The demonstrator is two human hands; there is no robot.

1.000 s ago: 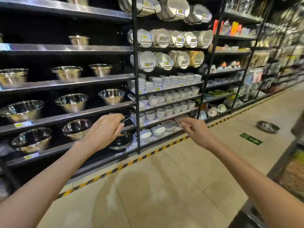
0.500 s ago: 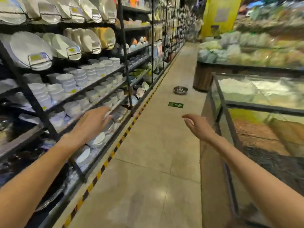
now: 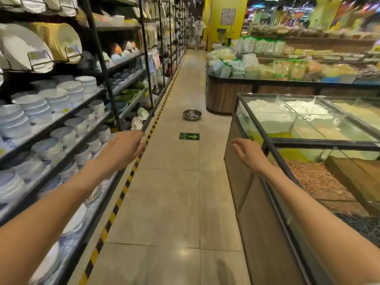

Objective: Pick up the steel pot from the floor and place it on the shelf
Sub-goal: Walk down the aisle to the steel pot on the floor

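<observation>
A shallow steel pot [image 3: 192,114] with small side handles sits on the tiled aisle floor, well ahead of me, just beyond a green arrow sticker [image 3: 189,136]. My left hand [image 3: 123,145] is raised in front of the dish shelves [image 3: 61,118] on the left, fingers loosely curled, holding nothing. My right hand [image 3: 247,152] hangs over the edge of the glass bin counter, fingers relaxed and apart, empty. Both hands are far short of the pot.
Black shelves with stacked white bowls and plates line the left, edged by a yellow-black floor stripe [image 3: 127,182]. Glass-topped bulk food bins [image 3: 308,128] and a wooden produce stand [image 3: 226,95] bound the aisle's right side. A person [image 3: 199,29] stands far down the aisle.
My view has swung right from the steel-bowl shelves to look down the aisle. The pot now lies straight ahead instead of far right. Both hands stay raised and empty.
</observation>
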